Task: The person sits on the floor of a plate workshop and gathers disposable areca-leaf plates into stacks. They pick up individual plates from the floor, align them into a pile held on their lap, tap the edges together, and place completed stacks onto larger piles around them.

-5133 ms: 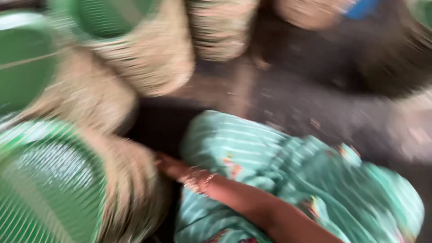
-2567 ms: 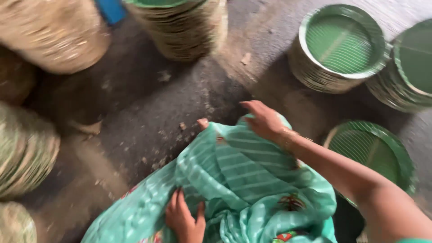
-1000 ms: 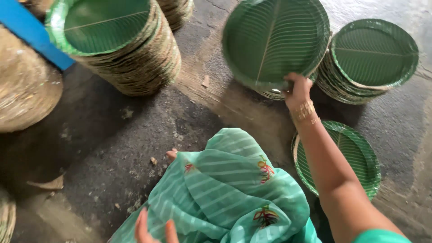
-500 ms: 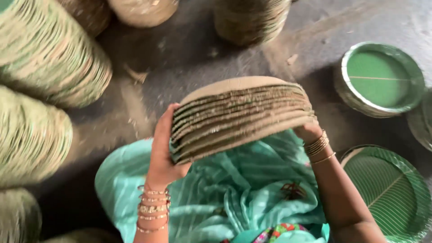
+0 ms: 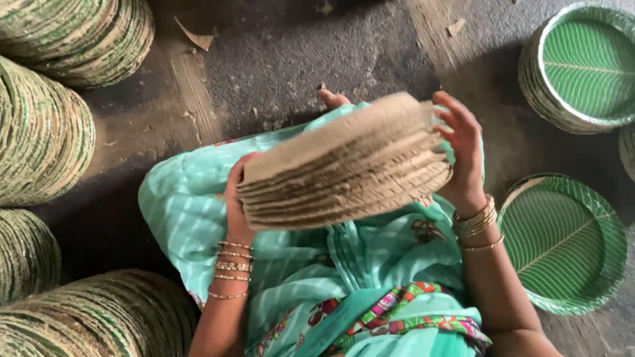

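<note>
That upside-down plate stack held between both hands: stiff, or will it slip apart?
The plate stack looks fairly stiff: its edges stay aligned though tilted. It is probably light, as the left hand and right hand clamp only its sides. Loose layers might slide.

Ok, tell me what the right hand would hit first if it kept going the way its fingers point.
The right hand, gripping the stack of brown plates, has its fingers pointing up and slightly left in the picture. That line seems to meet only bare dark floor, though depth is hard to judge.
</note>
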